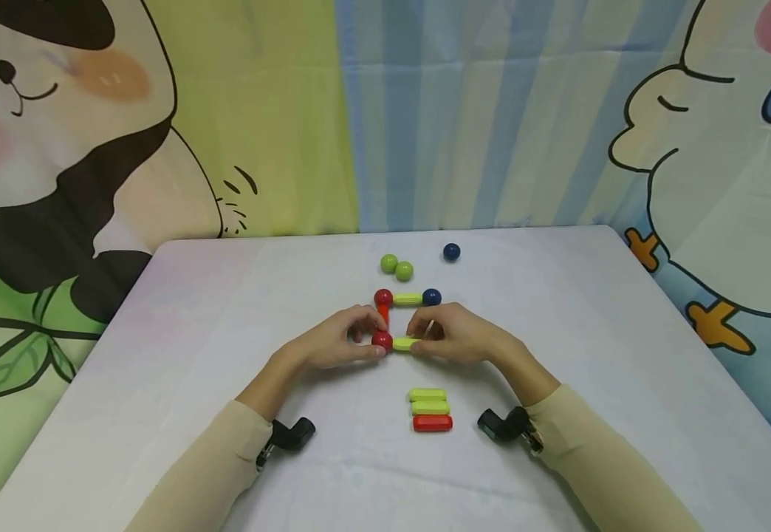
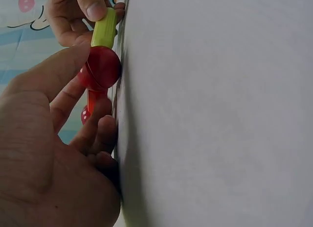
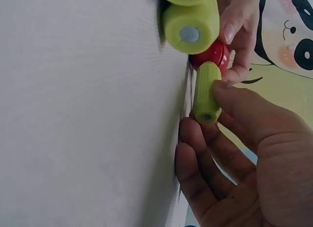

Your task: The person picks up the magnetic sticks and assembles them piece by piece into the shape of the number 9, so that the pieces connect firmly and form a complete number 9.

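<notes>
On the white table, my left hand (image 1: 332, 340) holds the near red ball (image 1: 382, 340), thumb on one side and fingers round the other. My right hand (image 1: 455, 334) pinches a yellow-green rod (image 3: 207, 92) between thumb and fingers, and its far end meets that ball. From the same ball a red rod (image 1: 384, 316) runs back to a second red ball (image 1: 383, 297). Another yellow-green rod (image 1: 408, 299) joins the second ball to a dark blue ball (image 1: 432, 297) on the right. In the right wrist view, the held rod's free end shows a small round socket.
Nearer the body lie two loose yellow-green rods (image 1: 429, 401) and a red rod (image 1: 433, 423), side by side. Toward the back edge sit two green balls (image 1: 396, 267) and a loose dark blue ball (image 1: 451, 253). A printed curtain (image 1: 478, 118) hangs behind the table.
</notes>
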{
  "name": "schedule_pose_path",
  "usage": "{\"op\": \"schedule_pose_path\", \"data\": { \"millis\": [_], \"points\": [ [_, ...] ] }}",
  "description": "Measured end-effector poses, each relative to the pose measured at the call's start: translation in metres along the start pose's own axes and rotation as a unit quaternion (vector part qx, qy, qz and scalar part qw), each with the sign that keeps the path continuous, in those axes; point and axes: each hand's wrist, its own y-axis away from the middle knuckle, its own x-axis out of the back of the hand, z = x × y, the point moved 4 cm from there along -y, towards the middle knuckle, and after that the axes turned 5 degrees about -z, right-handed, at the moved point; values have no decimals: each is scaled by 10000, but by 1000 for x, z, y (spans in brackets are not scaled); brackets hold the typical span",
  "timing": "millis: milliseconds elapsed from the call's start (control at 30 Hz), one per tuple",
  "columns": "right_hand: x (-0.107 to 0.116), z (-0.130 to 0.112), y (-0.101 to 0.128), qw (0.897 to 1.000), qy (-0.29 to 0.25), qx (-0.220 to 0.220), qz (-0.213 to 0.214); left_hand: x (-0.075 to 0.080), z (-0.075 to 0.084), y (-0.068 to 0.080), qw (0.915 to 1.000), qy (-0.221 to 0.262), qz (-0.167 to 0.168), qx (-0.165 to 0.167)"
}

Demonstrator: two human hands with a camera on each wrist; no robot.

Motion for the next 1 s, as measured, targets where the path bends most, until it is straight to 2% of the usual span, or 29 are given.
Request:
{"op": "schedule_pose_path", "data": {
  "millis": [100,233,367,533,800,1000],
  "points": [
    [2,-1,-1,9999,81,-80,82,1,5,1,9989,-400,151,169],
    [4,0,3,9998,52,-149,124,-3,18,-6,9949,-978,237,93],
    [3,2,7,9998,-64,-120,141,-9,30,-14,9876,-1556,226,20],
    [2,-1,9,9997,-204,-83,46,-14,40,-16,9764,-2149,210,16],
    [1,-4,14,9994,-301,-146,-10,-14,41,-16,9741,-2249,251,7],
    [0,-16,23,9998,-175,72,-53,-14,41,-18,9746,-2225,229,-44]
  ]
}}
